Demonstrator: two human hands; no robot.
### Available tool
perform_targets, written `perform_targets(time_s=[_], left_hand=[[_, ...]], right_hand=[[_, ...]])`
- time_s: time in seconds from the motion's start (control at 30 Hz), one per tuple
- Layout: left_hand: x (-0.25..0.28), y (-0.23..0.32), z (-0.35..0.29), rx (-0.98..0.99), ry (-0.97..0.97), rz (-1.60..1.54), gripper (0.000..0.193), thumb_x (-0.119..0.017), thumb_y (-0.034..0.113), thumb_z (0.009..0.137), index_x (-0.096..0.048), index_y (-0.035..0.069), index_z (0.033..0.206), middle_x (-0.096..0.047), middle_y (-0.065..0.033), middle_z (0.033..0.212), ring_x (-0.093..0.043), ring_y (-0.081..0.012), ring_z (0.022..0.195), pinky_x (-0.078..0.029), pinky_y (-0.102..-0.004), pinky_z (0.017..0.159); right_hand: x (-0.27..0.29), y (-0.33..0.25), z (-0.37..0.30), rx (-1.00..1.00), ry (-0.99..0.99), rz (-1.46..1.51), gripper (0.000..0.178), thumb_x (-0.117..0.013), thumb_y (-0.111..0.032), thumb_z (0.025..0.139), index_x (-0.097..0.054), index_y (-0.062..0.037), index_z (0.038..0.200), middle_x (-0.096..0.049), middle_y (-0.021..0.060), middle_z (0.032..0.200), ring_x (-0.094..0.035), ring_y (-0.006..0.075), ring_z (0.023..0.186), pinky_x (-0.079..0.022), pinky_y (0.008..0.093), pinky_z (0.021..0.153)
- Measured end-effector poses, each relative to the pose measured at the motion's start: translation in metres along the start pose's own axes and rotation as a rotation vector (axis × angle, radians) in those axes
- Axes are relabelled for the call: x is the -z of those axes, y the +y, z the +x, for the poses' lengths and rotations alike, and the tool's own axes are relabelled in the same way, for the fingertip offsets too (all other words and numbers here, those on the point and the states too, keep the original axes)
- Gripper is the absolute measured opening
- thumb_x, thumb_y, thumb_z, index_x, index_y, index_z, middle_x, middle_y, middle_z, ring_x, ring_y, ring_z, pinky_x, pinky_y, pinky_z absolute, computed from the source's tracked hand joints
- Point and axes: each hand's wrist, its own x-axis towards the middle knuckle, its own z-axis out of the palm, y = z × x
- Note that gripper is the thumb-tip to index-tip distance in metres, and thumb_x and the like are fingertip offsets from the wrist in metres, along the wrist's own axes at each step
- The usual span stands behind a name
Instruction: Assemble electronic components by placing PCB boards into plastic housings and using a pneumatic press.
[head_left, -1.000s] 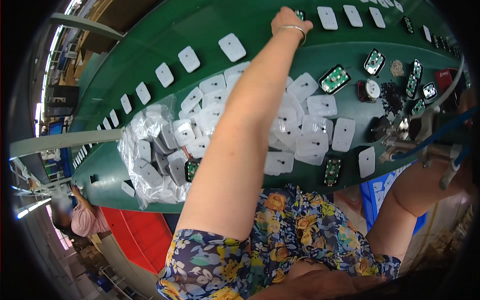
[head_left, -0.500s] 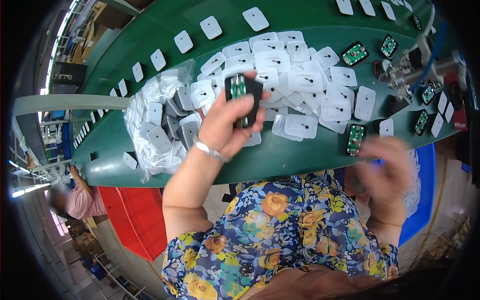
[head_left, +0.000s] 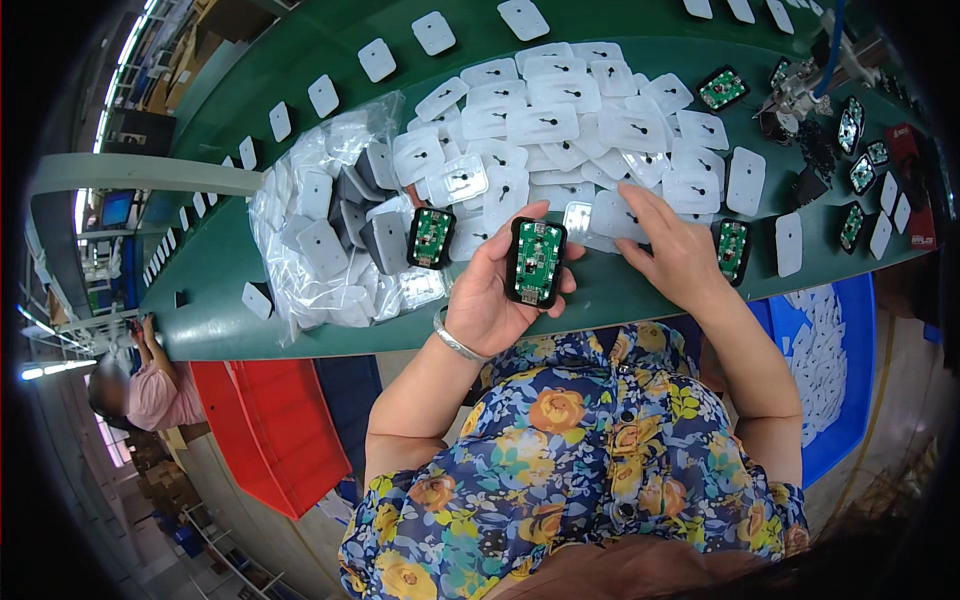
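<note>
In my left hand (head_left: 492, 290) is a black plastic casing with a green circuit board (head_left: 537, 262), board side up. The fingers wrap round its edges, and a bracelet sits on the wrist. My right hand (head_left: 680, 250) reaches to the near edge of a pile of white plastic covers (head_left: 543, 124). Its thumb and fingers are apart at a pale cover (head_left: 612, 217); whether they grip it is unclear. A second casing with a circuit board (head_left: 431, 238) lies left of my left hand. Another board-filled casing (head_left: 732, 250) lies beside my right hand.
A plastic bag of white and grey covers (head_left: 325, 240) lies left on the green table (head_left: 210, 325). A metal fixture (head_left: 825, 75) and more casings stand right. Below the edge are red (head_left: 265, 430) and blue bins (head_left: 858, 400). Another person (head_left: 160, 385) sits far left.
My left hand has come down and right, its casing now board side up. A casing now lies left of it, by the bag. My right hand has moved left to the covers.
</note>
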Motion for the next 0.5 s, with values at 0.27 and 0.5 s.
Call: perform_targets(time_s=[0.27,0.5], left_hand=[[0.013,-0.01,-0.008,-0.17,0.132,0.218,0.053,-0.055,0.017,0.087,-0.034,0.006,0.135,-0.052,-0.0163,0.116,-0.057,-0.0223,0.094,-0.05,-0.0324,0.076],[0.012,-0.031,-0.008,-0.276,0.054,0.862,0.062,-0.054,0.011,0.087,-0.024,0.003,0.139,-0.05,-0.0086,0.115,-0.055,-0.0159,0.097,-0.043,-0.0294,0.087]], right_hand=[[-0.003,-0.028,-0.013,0.195,-0.239,0.062,0.062,-0.068,-0.021,0.071,-0.044,-0.0055,0.125,-0.055,0.0098,0.118,-0.064,0.0234,0.071,-0.05,0.0328,0.053],[0.008,-0.011,-0.04,-0.059,-0.013,0.298,0.037,-0.072,-0.013,0.07,-0.06,-0.0035,0.103,-0.061,0.0091,0.102,-0.057,0.0163,0.053,-0.046,0.0271,0.046]])
